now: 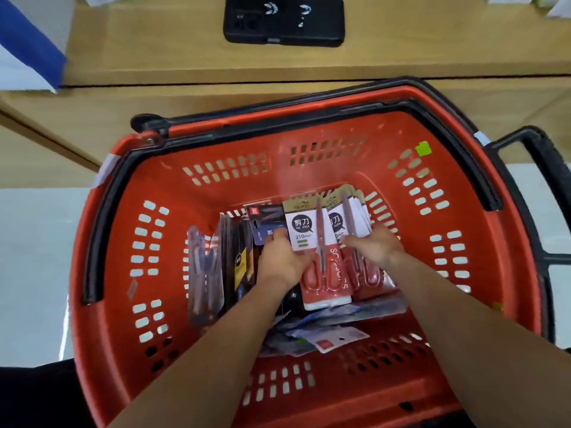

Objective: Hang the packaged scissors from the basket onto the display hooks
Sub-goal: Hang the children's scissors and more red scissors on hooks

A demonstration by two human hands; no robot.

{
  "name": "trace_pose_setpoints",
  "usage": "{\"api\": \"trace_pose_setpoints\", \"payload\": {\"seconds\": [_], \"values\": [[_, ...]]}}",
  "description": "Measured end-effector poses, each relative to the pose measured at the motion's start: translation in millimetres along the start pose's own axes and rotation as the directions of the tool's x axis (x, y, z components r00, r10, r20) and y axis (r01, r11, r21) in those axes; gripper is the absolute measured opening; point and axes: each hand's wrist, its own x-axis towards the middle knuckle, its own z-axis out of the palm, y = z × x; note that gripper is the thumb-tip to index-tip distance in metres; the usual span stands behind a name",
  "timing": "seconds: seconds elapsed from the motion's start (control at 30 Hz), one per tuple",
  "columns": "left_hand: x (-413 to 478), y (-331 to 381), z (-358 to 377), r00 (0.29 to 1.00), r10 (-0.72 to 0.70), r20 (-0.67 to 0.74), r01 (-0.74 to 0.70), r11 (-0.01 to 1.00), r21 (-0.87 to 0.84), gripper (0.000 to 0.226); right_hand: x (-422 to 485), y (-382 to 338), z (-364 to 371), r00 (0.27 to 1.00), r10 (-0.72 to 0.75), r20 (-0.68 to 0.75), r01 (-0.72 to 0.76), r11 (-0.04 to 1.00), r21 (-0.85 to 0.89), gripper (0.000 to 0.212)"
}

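Note:
Both my arms reach down into a red plastic basket [173,304] with black handles. My left hand [282,261] grips the left edge of a red-and-white scissors pack [312,242] lying on top of the pile. My right hand [375,247] rests on a stack of the same red-and-white scissors packs [349,211] just to its right, fingers spread over them. Dark scissors packs [234,261] and clear-blister scissors [205,267] stand on edge at the basket's left. No display hooks are in view.
A wooden shelf [185,57] runs across the top with a black phone [284,20] lying on it. Blue-and-white packaging [27,44] sits at the top left. More flat packs [324,338] lie at the basket's bottom near me. Pale floor shows at both sides.

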Motion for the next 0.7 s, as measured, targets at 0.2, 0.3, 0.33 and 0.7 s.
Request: {"api": "trace_pose_setpoints", "payload": {"seconds": [0.2, 0.3, 0.33, 0.7], "values": [[-0.2, -14.0, 3.8, 0.998, -0.052, 0.042, 0.057, 0.988, -0.147, 0.051, 4.1, -3.0, -1.9, 0.994, -0.099, 0.048, 0.101, 0.994, -0.036, 0.065], [-11.0, -15.1, 12.6, 0.995, -0.083, 0.062, 0.093, 0.978, -0.188, 0.051, 4.1, -4.7, 5.9, 0.978, -0.196, 0.065, 0.198, 0.98, -0.011, 0.036], [-14.4, -16.5, 17.2, 0.996, -0.077, 0.051, 0.085, 0.982, -0.17, 0.053, 3.8, -3.8, 8.1, 0.973, -0.224, 0.062, 0.225, 0.974, -0.005, 0.032], [-42.6, -9.0, 21.8, 0.994, -0.107, 0.023, 0.106, 0.884, -0.454, 0.069, -13.9, 11.9, -3.5, 0.942, -0.329, -0.057, 0.334, 0.934, 0.129, 0.029]]}}
